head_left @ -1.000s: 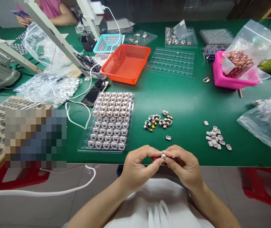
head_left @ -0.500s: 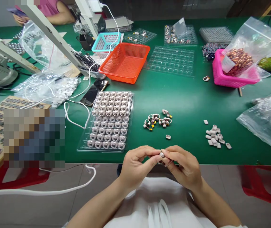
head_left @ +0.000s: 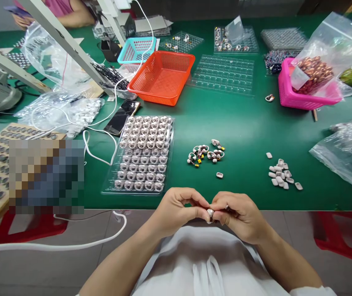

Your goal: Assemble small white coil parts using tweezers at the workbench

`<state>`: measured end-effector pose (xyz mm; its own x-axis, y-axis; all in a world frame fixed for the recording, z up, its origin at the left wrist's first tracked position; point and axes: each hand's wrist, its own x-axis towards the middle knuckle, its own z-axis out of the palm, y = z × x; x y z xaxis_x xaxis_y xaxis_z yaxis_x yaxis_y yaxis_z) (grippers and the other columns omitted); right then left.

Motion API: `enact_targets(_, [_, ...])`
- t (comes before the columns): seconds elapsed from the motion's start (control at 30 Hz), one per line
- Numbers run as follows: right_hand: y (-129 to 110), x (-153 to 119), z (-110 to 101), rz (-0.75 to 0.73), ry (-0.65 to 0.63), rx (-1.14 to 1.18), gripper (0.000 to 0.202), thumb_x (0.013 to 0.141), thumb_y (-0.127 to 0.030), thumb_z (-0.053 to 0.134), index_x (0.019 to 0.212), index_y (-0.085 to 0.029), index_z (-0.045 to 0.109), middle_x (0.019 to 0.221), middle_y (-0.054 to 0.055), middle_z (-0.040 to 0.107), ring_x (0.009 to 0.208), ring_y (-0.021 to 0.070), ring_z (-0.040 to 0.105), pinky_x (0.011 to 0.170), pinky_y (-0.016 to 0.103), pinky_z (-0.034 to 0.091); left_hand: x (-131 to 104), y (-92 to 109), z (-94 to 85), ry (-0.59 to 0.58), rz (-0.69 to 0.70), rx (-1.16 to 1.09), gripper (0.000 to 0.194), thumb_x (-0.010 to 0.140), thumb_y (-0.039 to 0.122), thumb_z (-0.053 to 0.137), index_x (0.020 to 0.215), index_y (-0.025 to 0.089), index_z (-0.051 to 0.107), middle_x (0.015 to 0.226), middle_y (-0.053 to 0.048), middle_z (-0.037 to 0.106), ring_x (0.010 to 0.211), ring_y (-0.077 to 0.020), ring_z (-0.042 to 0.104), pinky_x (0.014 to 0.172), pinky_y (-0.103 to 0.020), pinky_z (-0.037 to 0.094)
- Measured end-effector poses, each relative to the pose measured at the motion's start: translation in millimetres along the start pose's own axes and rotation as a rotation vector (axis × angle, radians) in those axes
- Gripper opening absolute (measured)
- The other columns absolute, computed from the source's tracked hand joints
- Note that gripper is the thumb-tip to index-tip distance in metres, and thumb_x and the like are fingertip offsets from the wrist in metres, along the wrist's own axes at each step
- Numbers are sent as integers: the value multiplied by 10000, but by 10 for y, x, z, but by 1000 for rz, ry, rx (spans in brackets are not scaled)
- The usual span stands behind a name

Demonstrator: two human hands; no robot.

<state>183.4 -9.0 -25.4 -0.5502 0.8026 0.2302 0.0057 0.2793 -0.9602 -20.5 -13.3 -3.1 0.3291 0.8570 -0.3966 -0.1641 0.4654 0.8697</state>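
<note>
At the front edge of the green table, my left hand [head_left: 180, 209] and my right hand [head_left: 240, 213] pinch a small pale, shiny part [head_left: 210, 212] between them; the fingers cover most of it. A small dark bit shows among my right fingers. Just beyond lies a little cluster of ring-shaped pale parts [head_left: 199, 154] with yellow tabs. One small pale cap [head_left: 219, 175] sits alone nearer my hands. To the right is a loose pile of similar caps [head_left: 280, 174]. A clear tray [head_left: 109, 187] with rows of pale, rounded parts stands at the left.
An orange basket [head_left: 173, 98], a blue basket [head_left: 122, 58] and an empty-celled clear tray [head_left: 223, 74] stand farther back. At right are a pink basket [head_left: 296, 102] and a plastic bag [head_left: 342, 156]. A phone [head_left: 122, 117] and white cable lie left. Another person's arm [head_left: 78, 16] rests far left.
Both hands have shifted slightly down toward my body and turned the small part between the fingertips. The view has tilted a little; the things on the table stay in place.
</note>
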Motion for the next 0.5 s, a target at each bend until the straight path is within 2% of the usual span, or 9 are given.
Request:
enact_targets(0.2, [26, 8, 29, -15, 35, 5, 98, 959, -208, 590, 920, -194, 679, 726, 42, 668, 654, 155, 595, 572, 258, 475, -2, -14, 14, 21, 14, 33, 108, 659, 87, 820, 700, 143, 738, 652, -26, 747, 616, -154, 688, 606, -247, 544])
enact_targets(0.33, [-10, 39, -13, -9, 33, -15, 116, 958, -189, 589, 951, -198, 704, 719, 31, 679, 657, 147, 611, 588, 246, 488, 28, -4, -1, 12, -48, 2, 161, 671, 121, 827, 740, 147, 685, 662, -18, 747, 642, -149, 698, 639, -248, 543])
enact_targets(0.5, [-67, 57, -100, 3, 3, -107, 167, 946, -148, 586, 1047, -211, 702, 823, 37, 717, 707, 139, 653, 632, 233, 516, 106, 21, -58, -132, -178, -116, 263, 648, 187, 879, 826, 122, 696, 694, -33, 750, 644, -139, 699, 647, -246, 550])
